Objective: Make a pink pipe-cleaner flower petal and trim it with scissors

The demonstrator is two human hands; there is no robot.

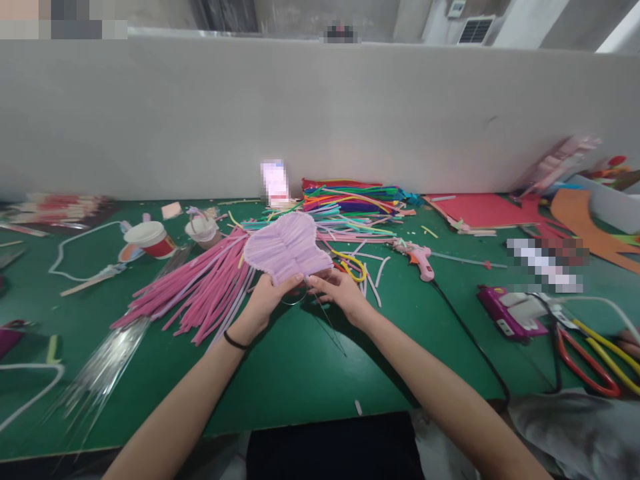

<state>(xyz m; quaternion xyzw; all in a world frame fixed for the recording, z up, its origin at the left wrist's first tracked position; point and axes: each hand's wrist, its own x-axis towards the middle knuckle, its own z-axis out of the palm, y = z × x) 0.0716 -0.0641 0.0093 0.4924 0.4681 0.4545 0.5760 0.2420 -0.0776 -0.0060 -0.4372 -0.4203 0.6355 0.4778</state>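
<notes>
A lilac, heart-like piece of fuzzy stems [285, 248] is held up over the middle of the green table. At its lower edge my left hand [265, 300] grips it, thumb on the front. My right hand [343, 293] pinches the same lower edge from the right, close to my left thumb. Thin wires [330, 327] hang down from between the hands. Pink fuzzy stems [195, 287] lie in a spread bundle to the left. Behind the piece are stems in many colours [350, 200]. Yellow-handled scissors [356, 265] lie partly hidden behind my right hand.
A pink glue gun [423, 261] with a black cable lies right of centre. Further right are a purple power strip [510, 313] and large scissors [593, 363]. Paper cup [150, 239], clear sticks [113, 360] at left; grey partition [320, 113] behind. Part of another person's hand [629, 343] shows at the right edge.
</notes>
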